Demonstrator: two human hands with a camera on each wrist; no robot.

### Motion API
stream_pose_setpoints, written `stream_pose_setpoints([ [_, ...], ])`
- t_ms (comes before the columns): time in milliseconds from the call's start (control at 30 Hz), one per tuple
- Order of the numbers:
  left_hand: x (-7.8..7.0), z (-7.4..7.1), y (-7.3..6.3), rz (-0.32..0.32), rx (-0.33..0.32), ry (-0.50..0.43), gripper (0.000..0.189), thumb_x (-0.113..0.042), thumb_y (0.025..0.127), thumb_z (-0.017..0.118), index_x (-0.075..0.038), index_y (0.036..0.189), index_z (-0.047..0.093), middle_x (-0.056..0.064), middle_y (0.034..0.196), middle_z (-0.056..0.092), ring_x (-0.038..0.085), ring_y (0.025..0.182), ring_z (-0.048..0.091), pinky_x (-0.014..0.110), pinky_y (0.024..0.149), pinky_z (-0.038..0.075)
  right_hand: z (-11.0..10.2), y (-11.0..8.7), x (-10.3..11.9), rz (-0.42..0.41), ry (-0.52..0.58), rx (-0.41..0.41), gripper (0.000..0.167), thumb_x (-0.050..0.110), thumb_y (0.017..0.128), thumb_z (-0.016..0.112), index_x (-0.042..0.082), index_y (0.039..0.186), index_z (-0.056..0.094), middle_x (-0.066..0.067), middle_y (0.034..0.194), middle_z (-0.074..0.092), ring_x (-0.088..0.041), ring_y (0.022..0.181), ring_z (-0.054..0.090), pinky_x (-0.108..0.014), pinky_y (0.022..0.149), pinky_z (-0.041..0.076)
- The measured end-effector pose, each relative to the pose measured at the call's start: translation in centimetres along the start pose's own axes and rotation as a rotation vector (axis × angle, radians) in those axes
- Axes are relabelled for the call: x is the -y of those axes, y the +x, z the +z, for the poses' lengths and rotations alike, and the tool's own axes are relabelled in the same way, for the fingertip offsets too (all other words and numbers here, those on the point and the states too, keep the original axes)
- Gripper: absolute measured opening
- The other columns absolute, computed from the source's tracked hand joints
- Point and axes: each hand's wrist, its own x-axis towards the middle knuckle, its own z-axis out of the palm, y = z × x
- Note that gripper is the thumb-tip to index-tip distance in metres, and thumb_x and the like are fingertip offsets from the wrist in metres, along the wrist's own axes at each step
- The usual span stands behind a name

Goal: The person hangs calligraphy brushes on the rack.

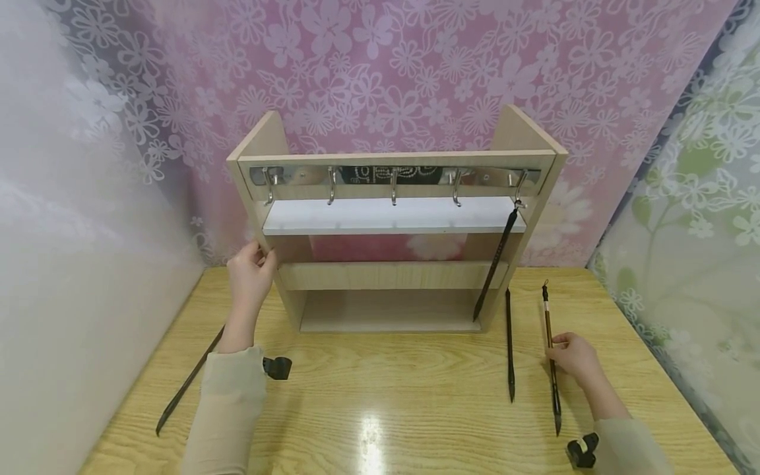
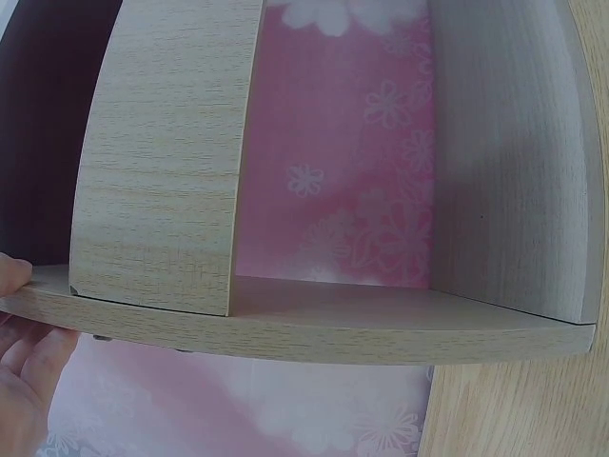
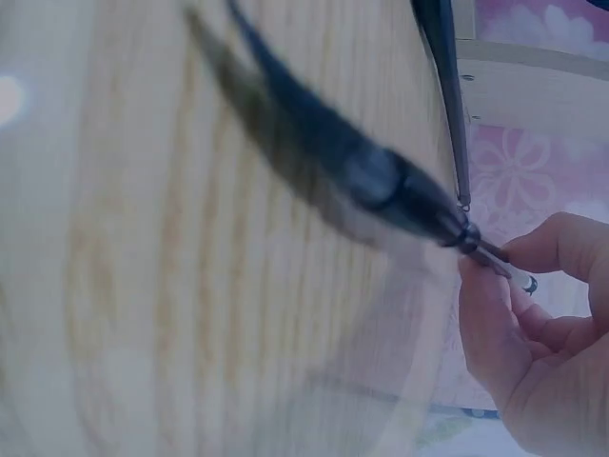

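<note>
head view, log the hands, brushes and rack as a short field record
left hand: grips rack's left side
right hand: pinches brown brush
hung brush: on rightmost hook, tip down
left brush: on table, partly behind left arm
right brush: on table, between rack and brown brush
hook count: five, one in use

The left grip (image 1: 252, 272) pinches, its forearm (image 1: 231, 389) stretched forward, while the right grip (image 1: 574, 359) pinches lower and closer in.
</note>
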Motion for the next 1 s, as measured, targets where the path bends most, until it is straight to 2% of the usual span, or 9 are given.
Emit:
stream_pose_setpoints([
  [167,0.0,0.0,0.1,0.012,-0.005,0.005,0.011,0.004,0.078,0.055,0.011,0.086,0.06,0.027,0.085,0.062,0.037,0.08,0.061,0.042,0.067,0.053,0.0,-0.2,0.2,0.005,0.081,-0.004,0.039,0.005,0.083,0.05,-0.019,0.11,0.037,-0.02,0.086,0.05,-0.018,0.067,0.055,-0.034,0.06,0.054],
  [400,0.0,0.0,0.2,0.017,-0.004,0.01,0.01,0.004,0.078,0.056,0.01,0.085,0.06,0.027,0.085,0.062,0.037,0.081,0.061,0.042,0.067,0.053,0.3,-0.9,0.9,-0.056,0.101,-0.046,0.041,0.006,0.084,0.048,-0.02,0.114,0.036,-0.021,0.093,0.046,-0.019,0.075,0.053,-0.032,0.061,0.054],
  [700,0.1,0.0,0.0,0.015,-0.005,-0.005,0.007,0.005,0.079,0.055,0.01,0.082,0.058,0.027,0.087,0.061,0.038,0.083,0.06,0.042,0.068,0.053,0.8,-2.3,2.8,-0.163,0.152,-0.151,0.035,0.01,0.089,0.048,-0.013,0.113,0.039,-0.021,0.1,0.046,0.006,0.071,0.048,-0.026,0.063,0.054],
  [1000,0.1,0.0,0.0,0.012,0.002,0.004,0.008,0.004,0.079,0.056,0.01,0.083,0.059,0.027,0.086,0.061,0.038,0.083,0.06,0.042,0.068,0.053,1.3,-3.9,5.4,-0.273,0.162,-0.201,0.026,0.002,0.085,0.052,-0.012,0.105,0.044,-0.021,0.094,0.051,0.001,0.069,0.052,-0.022,0.06,0.053],
])
